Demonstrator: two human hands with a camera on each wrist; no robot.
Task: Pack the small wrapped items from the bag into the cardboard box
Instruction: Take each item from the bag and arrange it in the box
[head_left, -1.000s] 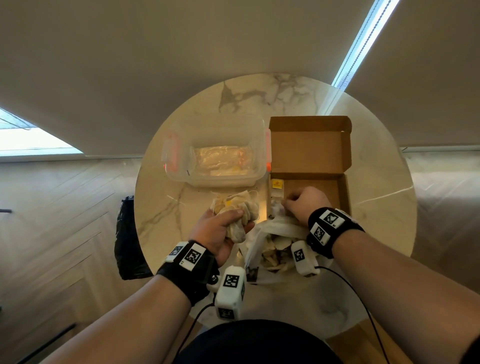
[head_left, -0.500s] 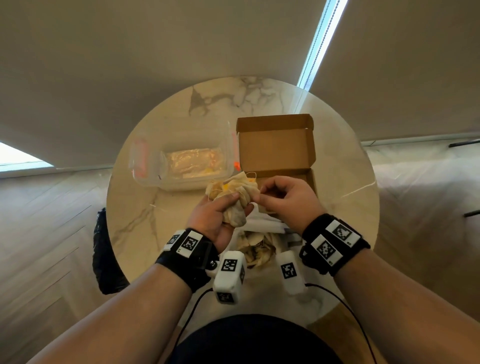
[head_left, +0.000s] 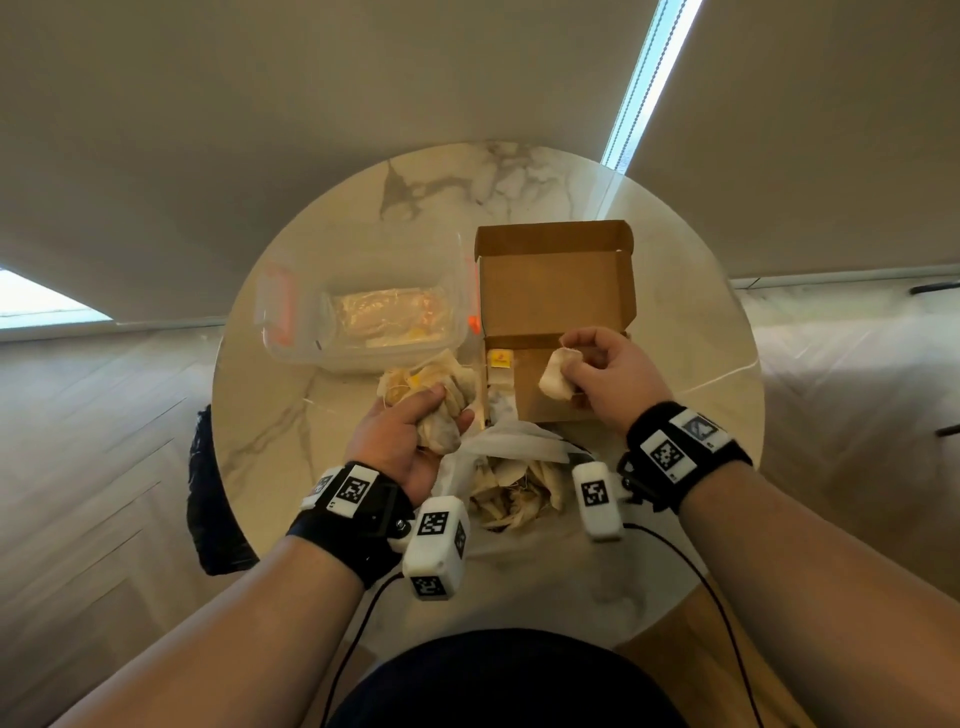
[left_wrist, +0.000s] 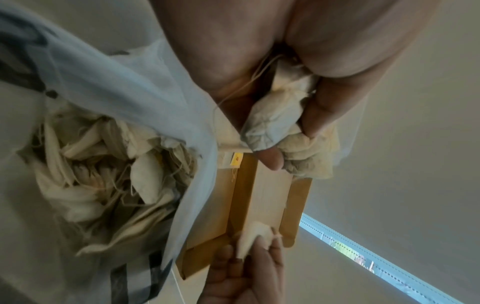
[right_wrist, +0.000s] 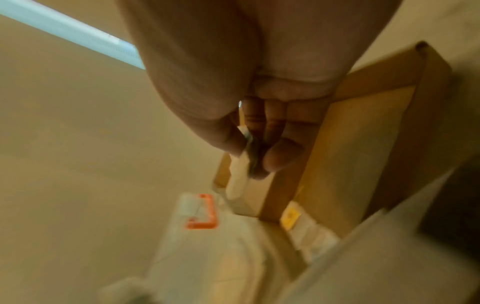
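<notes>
A round marble table stands before plain drawn blinds. At its near edge lies a translucent plastic bag, mouth open, with pale wrapped items heaped inside. Just beyond, the left hand clutches a bunch of wrapped items, fingers curled tight round them. To the right, the right hand pinches a single wrapped item between thumb and fingers over the open cardboard box, where a yellow-tagged item already lies at the left side. The step in hand appears to be placing; next, the pinch should loosen low inside the box. At far left sits a clear lidded container.
</notes>
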